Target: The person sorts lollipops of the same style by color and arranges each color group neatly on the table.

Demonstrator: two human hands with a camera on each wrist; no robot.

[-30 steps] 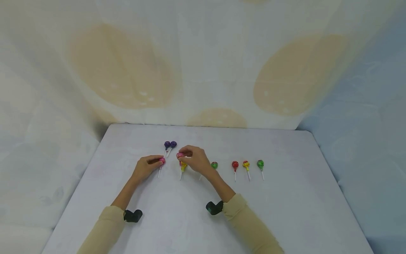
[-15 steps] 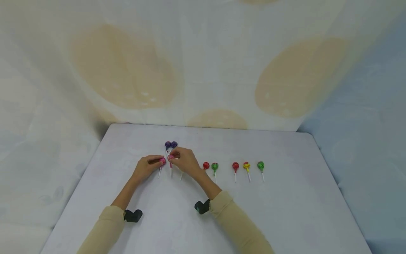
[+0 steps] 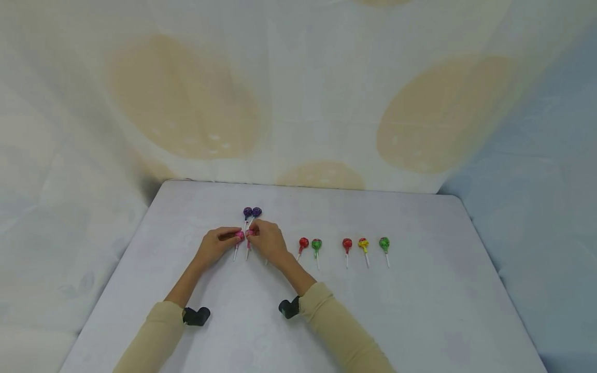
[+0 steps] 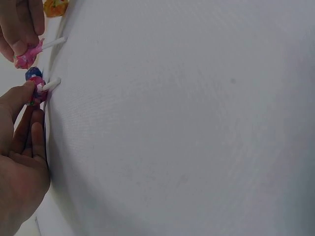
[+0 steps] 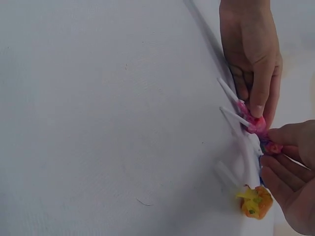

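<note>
1. Where the two hands meet near the middle of the tabletop (image 3: 420,311), two pink lollipops are held side by side, one by each hand
2. One pink lollipop (image 3: 239,236) is pinched at its head by the fingers of the left hand (image 3: 215,246); its white stick is pointed back toward the person and is seen lying on the cloth in the right wrist view
3. A second pink lollipop (image 3: 249,233) is pinched at its head by the curled fingertips of the right hand (image 3: 267,241), just beside the first, the two heads being almost in contact
4. Both heads are seen wrapped in bright pink foil with darker markings, the wrappers twisted where the thin white sticks begin (image 4: 27,54)
5. A yellow lollipop (image 5: 254,201) is largely covered by the right hand in the head view; in the right wrist view it is shown lying on the tabletop just beside that hand's fingers
6. Two purple lollipops (image 3: 252,212) are laid close together just beyond the hands, heads away from the person
7. To the right of the hands, a row is formed by a red lollipop (image 3: 303,242), a green lollipop (image 3: 316,243), another red one (image 3: 347,243), a yellow-and-red one (image 3: 363,242) and another green one (image 3: 384,242), all with sticks toward the person
8. Cream sleeves (image 3: 154,336) are worn on both arms, with a dark device at each wrist
</note>
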